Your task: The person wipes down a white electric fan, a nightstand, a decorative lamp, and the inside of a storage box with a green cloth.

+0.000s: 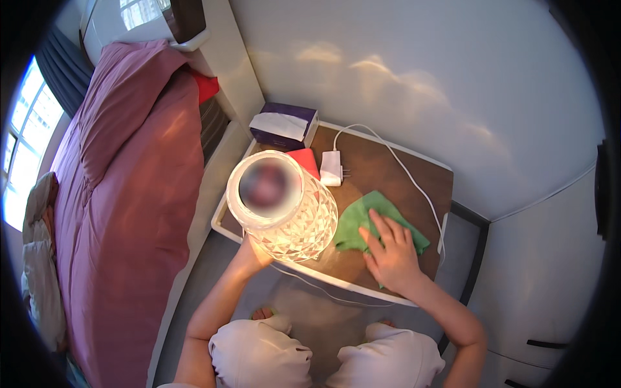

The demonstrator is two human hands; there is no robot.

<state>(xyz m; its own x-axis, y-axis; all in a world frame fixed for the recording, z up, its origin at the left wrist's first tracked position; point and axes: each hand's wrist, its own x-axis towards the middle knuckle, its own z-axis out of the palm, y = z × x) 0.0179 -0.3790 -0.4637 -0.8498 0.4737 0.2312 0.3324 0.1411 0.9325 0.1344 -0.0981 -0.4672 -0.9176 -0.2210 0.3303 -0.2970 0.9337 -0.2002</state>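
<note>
A lit lamp with a faceted crystal shade point(303, 223) and a pale round rim tilts toward me over the front left of the bedside table point(414, 171). My left hand point(257, 253) holds it from below on its left side, most of the fingers hidden behind the shade. On the brown tabletop, right of the lamp, lies a crumpled green cloth point(352, 223). My right hand point(394, 255) rests flat on this cloth with the fingers spread, pressing it against the surface.
Behind the lamp stand a purple tissue box point(282, 125), a red item point(305, 161) and a white plug adapter point(331, 169) with a white cable point(414, 178) running along the right side. A bed with a pink quilt point(129, 213) is at left; a pale wall point(414, 71) rises behind.
</note>
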